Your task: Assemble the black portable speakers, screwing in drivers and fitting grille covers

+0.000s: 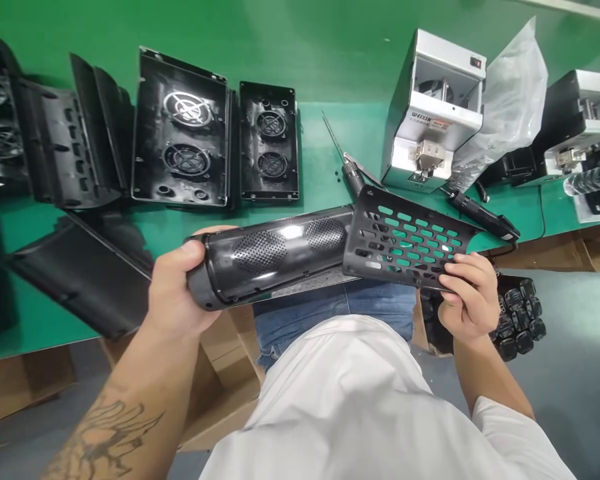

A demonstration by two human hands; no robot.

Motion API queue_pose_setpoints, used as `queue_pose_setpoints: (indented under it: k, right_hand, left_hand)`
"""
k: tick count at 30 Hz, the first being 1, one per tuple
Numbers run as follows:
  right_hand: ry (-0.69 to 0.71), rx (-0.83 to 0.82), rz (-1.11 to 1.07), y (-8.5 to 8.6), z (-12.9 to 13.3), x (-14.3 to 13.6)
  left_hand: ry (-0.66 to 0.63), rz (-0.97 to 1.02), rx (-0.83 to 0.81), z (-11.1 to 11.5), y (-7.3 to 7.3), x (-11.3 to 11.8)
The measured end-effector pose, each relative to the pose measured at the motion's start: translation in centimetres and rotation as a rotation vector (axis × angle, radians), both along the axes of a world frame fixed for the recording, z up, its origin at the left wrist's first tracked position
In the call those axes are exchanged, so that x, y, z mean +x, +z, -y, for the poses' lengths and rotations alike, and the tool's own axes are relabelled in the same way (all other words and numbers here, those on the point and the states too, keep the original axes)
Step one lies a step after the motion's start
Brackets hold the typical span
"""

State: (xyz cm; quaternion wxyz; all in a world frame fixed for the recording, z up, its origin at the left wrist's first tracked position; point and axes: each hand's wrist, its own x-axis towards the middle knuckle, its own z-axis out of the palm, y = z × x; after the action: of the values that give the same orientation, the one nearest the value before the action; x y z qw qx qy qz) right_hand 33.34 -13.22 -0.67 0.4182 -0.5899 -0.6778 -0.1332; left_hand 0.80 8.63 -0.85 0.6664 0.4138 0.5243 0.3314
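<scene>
My left hand (177, 287) is wrapped round the left end of a glossy black speaker housing (280, 250), long and rounded, with two round patches of perforated grille. It is held above the table's front edge, tilted slightly up to the right. In my right hand (470, 290) is a curved black slotted panel (405, 237), gripped by its lower right edge between thumb and fingers. The panel's left edge overlaps the right end of the housing and hides it. Green tabletop shows through the slots.
Black plastic shells with round fan-like openings (185, 133) stand at the back left. An electric screwdriver (353, 177) lies behind the panel, near tiny screws (337, 176). Further right are a WEIXIN screw feeder (435, 113), a plastic bag (510, 100) and another screwdriver (485, 213). Cardboard boxes (225, 373) sit below.
</scene>
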Motion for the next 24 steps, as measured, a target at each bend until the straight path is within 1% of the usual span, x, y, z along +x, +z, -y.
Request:
queue_pose_setpoints:
  k: [2, 4, 7, 11, 13, 18, 24]
  right_hand:
    - [0.018, 0.012, 0.006, 0.3, -0.3, -0.4]
    - [0.04, 0.017, 0.018, 0.8, -0.6, -0.8]
    - [0.071, 0.005, 0.034, 1.4, -1.0, -1.3]
    - [0.11, -0.004, 0.04, 1.9, -1.3, -1.8]
    - [0.128, -0.008, 0.038, 2.0, -1.4, -1.9]
    - [0.166, -0.011, 0.019, 1.9, -1.8, -1.8]
    - [0.168, -0.018, -0.017, 1.6, -2.0, -2.0]
  left_hand:
    - [0.124, -0.009, -0.04, -0.2, 0.0, 0.3]
    - [0.228, -0.023, -0.047, -0.3, 0.1, 0.7]
    - [0.303, -0.056, -0.046, -0.3, 0.4, 1.4]
    - [0.304, -0.043, -0.094, -0.2, 0.4, 1.6]
    - [0.297, -0.031, -0.078, -0.1, 0.2, 1.5]
    - [0.291, -0.072, 0.176, -0.1, -0.4, 1.3]
    - [0.246, -0.058, 0.321, 0.0, -1.7, 0.4]
